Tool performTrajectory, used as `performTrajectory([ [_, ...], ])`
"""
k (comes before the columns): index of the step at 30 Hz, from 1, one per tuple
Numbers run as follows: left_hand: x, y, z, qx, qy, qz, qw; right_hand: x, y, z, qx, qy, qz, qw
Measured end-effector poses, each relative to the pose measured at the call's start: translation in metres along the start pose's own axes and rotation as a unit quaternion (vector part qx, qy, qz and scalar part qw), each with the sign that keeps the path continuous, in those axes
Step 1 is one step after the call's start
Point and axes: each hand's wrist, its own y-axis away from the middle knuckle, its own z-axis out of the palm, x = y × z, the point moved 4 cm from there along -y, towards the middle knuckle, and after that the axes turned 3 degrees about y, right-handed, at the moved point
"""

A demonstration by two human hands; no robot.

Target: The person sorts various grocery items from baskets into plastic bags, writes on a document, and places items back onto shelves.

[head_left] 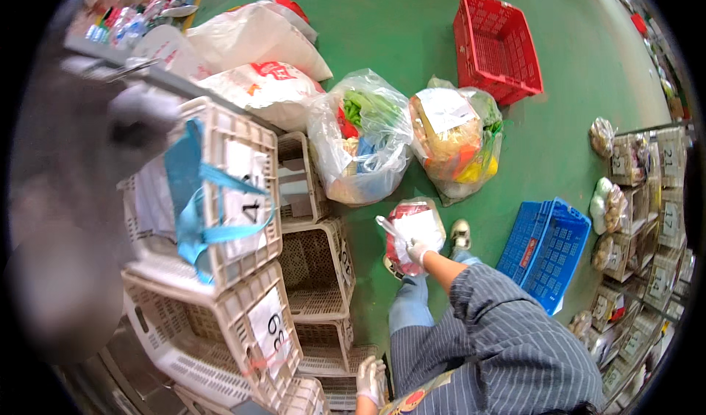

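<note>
My right hand (419,253), in a pale glove, is closed on a clear plastic bag (434,220) at its near side. The bag holds something red and white and has a white paper slip on it. A whitish twisted strip of the bag sticks out to the far left of my fingers. The bag hangs or rests just in front of my shoes; I cannot tell which. My left hand (371,380), also gloved, is low by my left side, beside the stacked crates, with loosely bent fingers apart and nothing visible in them.
Beige crates (312,268) with number labels are stacked at left, a blue cloth bag (187,194) on one. Ahead stand two filled clear bags (360,150), (452,139), white sacks (257,40) and a red crate (496,47). A blue crate (544,253) and loaded shelves (640,224) are right.
</note>
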Motion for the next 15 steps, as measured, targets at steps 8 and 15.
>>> performTrajectory([
  [8,0.047,-0.037,0.064,0.003,-0.14,-0.026,0.99,0.081,-0.111,0.116,-0.069,-0.38,0.007,0.922],
  [15,0.167,-0.153,0.283,-0.07,-0.338,0.194,0.918,0.066,-0.055,-0.013,-0.253,-0.218,-0.201,0.921],
])
